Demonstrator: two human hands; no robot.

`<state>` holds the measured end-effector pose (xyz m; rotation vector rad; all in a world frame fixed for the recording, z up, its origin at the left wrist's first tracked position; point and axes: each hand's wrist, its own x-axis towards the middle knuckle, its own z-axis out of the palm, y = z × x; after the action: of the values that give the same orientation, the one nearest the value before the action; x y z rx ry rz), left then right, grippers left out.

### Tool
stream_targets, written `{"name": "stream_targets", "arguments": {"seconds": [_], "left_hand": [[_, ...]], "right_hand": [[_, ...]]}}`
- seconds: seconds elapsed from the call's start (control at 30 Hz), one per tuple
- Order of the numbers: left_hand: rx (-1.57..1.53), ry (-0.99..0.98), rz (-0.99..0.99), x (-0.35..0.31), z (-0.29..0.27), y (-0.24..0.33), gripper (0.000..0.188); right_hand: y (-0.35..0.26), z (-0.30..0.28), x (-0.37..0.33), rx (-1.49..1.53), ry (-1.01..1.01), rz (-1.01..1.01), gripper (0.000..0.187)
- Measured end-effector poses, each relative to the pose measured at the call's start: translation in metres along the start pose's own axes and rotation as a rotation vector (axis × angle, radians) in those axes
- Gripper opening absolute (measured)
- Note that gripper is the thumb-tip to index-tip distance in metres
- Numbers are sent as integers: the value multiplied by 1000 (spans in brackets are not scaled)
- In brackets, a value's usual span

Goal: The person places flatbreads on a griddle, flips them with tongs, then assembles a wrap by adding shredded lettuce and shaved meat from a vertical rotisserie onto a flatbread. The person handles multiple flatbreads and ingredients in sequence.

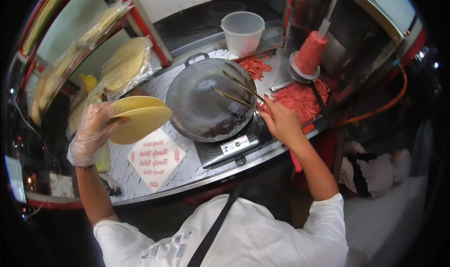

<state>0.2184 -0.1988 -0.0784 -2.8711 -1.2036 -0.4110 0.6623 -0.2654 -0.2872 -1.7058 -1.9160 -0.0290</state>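
Observation:
My left hand [91, 133], in a thin clear plastic glove, grips two round yellow flatbreads [140, 117] held flat above the counter, left of a dark round pan [208, 100]. My right hand [281, 121] is bare and holds long metal tongs [236, 91] whose open tips reach over the empty pan. The pan rests on a small black single-burner stove [236, 145]. A square white wrapping paper with red print [156, 160] lies on the counter below the flatbreads.
Bags of flatbreads [126, 65] lean at the back left. A vertical spit of red meat [310, 51] stands at the right above a tray of shaved red meat [297, 98]. A white plastic bucket [242, 31] sits behind the pan. An orange hose [389, 105] runs right.

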Motion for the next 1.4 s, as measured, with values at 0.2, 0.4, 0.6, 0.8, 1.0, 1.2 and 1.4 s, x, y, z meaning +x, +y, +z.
{"name": "stream_targets", "arguments": {"seconds": [0.2,0.4,0.6,0.8,1.0,1.2,1.4], "left_hand": [[-5,-31,-86,11,13,26,25],[-85,-18,-80,7,17,26,23],[19,-77,-77,28,36,35,26],[59,35,-52,68,66,31,28],[-104,77,162,149,155,57,24],[-349,-101,139,178,204,50,29],[-331,169,52,148,141,5,19]], "right_hand": [[-46,66,104,-101,-77,-35,35],[-13,45,90,-150,18,217,36],[-29,51,74,-106,-105,116,43],[51,3,42,-167,100,380,43],[47,-39,-16,-96,152,270,53],[31,-69,-43,-21,72,175,49],[7,-47,-29,-91,-226,32,44]]}}
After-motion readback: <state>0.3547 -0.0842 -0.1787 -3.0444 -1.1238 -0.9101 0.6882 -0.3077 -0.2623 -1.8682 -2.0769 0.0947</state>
